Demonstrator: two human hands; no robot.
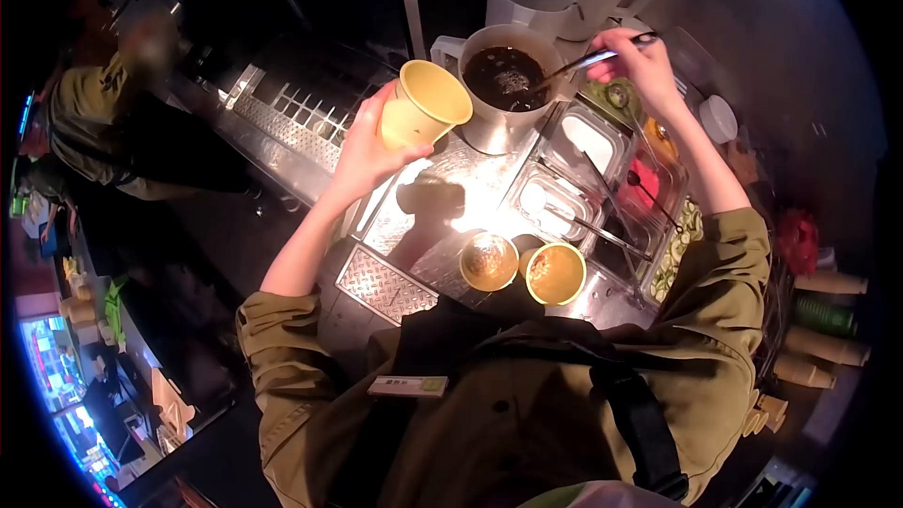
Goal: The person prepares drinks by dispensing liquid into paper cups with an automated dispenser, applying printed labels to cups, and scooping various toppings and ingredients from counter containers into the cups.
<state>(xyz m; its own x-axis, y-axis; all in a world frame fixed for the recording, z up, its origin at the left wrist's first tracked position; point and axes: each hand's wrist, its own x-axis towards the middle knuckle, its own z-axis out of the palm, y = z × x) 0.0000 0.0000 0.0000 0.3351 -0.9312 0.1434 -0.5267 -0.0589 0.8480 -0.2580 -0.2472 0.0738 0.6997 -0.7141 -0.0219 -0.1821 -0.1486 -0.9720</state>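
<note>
Holding one cup (421, 118), one utensil (588, 60), two hands (365, 146) (632, 64) flank one liquid-filled pitcher (496, 127).

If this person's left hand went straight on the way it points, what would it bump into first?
Probably the pitcher of dark liquid: the yellow cup in the left hand would meet it first. They look close together, but one view leaves the depth between them unclear.

The pitcher (493, 134) (utensil (576, 64) in it) stands behind two cups (488, 263), left of the tubs (594, 111)
</note>
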